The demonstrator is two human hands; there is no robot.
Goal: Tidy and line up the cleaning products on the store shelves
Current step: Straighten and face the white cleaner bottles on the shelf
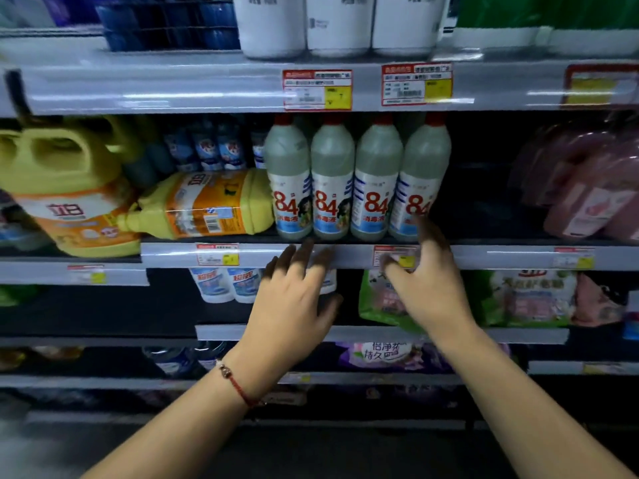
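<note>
1. The shelves [345,255] fill the view in several tiers, each front rail carrying red-and-yellow price tags [317,89].
2. Two yellow jugs sit on the middle tier at the left: one upright jug [65,188] at the far left, and one toppled jug [204,203] lying on its side, spout pointing left, its base just beside the first disinfectant bottle.
3. Three white tubs [337,24] stand side by side on the top tier.
4. Four "84" bottles [332,181] with red caps stand upright in a tight row at the front edge of the middle tier — labels facing out, shoulders touching.
5. The left hand [294,299], a red cord bracelet [235,383] on its wrist, spreads its fingers [306,254] wide and straight just below the first two bottles, tips at the shelf rail — holding nothing.
6. The right hand [427,281] is also open; its fingers [427,229] reach up to the lower label of the fourth, rightmost bottle, thumb over a price tag on the rail.
</note>
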